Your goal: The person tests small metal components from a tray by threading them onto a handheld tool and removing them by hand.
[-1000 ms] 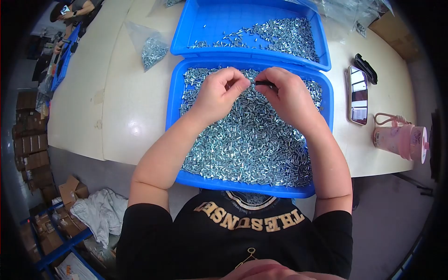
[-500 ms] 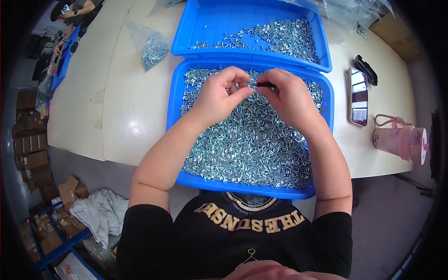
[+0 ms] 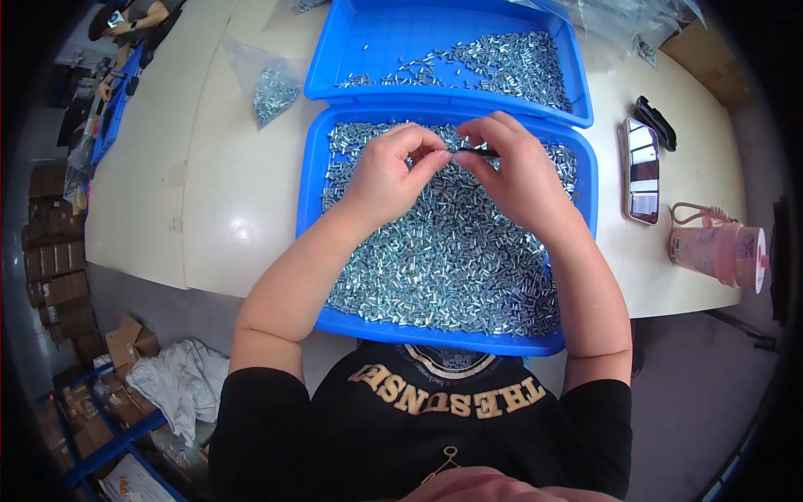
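toward twelve o'clock over the near tray, the right hand pinches a black rod, likely light, stiff, best held mid-length, beside the left hand, pinching what seems a metal piece.

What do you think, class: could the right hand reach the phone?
Probably yes: only the tray's rim seems to stand between right hand and phone, though that hand holds a black rod.

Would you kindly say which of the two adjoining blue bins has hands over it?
The near bin, lower in view: the left hand and right hand are over its metal pieces. The far bin shows bare floor, without hands over it.
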Demonstrator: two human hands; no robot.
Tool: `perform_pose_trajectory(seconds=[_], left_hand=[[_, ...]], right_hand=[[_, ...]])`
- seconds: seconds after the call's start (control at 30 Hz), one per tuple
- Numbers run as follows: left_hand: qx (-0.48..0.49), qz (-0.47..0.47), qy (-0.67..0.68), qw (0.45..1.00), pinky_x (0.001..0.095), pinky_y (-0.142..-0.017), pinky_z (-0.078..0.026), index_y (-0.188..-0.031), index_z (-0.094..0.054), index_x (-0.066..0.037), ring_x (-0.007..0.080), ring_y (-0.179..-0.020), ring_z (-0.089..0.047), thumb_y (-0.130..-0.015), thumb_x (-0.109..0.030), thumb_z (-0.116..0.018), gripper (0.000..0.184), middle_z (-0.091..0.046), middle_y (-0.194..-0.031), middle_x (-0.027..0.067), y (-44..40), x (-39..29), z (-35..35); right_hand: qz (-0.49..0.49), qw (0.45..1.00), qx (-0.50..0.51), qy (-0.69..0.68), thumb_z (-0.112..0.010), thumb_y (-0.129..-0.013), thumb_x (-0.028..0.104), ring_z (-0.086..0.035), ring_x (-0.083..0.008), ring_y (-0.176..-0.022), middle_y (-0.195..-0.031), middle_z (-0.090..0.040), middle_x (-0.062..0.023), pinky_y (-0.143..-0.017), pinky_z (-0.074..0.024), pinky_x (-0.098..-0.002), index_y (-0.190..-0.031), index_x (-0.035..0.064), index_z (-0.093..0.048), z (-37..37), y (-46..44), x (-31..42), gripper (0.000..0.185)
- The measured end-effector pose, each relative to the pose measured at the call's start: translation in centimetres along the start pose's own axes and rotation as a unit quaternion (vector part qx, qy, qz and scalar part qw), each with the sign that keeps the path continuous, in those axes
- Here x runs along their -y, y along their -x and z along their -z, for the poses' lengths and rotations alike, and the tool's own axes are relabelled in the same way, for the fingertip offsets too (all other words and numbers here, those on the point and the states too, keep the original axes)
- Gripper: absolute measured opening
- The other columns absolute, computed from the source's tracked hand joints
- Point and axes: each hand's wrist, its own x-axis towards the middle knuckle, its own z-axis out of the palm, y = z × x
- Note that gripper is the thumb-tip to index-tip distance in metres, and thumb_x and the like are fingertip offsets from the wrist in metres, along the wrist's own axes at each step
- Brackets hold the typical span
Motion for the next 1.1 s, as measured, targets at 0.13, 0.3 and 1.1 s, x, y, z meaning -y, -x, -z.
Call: perform_pose_trajectory(seconds=[0.13, 0.3, 1.1], left_hand=[[-0.009, -0.018, -0.023, 1.000, 0.0271, -0.056, -0.043, -0.077, -0.059, -0.001, 0.0147, -0.059, -0.054, -0.078, -0.011, -0.064, 0.011, -0.058, -0.070, 0.0073, -0.1, -0.2, 0.0], [0.042, 0.067, 0.028, 0.996, 0.0225, -0.052, -0.039, -0.075, -0.059, -0.002, 0.0086, -0.057, -0.048, -0.085, -0.017, -0.058, 0.017, -0.054, -0.066, 0.0020, 0.1, 1.0, 0.1], [-0.051, 0.017, 0.168, 0.984, 0.0203, -0.062, -0.046, -0.077, -0.065, -0.001, 0.0084, -0.069, -0.057, -0.070, 0.000, -0.071, 0.009, -0.060, -0.077, 0.0031, -0.3, 0.7, 0.6]], right_hand=[[0.003, 0.996, 0.051, 0.078, -0.064, -0.072, 0.008, -0.057, -0.0309, -0.076, -0.079, -0.057, -0.0114, -0.067, -0.0461, -0.0403, -0.081, 0.0028, -0.061, -0.1, 0.1, -0.6, 0.011], [0.092, 0.986, -0.015, 0.138, -0.065, -0.070, 0.008, -0.057, -0.0301, -0.073, -0.077, -0.057, -0.0098, -0.065, -0.0454, -0.0400, -0.080, 0.0033, -0.062, 0.6, -0.2, -0.4, 0.012], [-0.178, 0.962, 0.006, -0.209, -0.060, -0.086, 0.024, -0.044, -0.0041, -0.055, -0.058, -0.050, 0.0024, -0.048, -0.0352, -0.0211, -0.068, 0.0027, -0.055, 0.4, -0.7, -0.7, 0.029]])
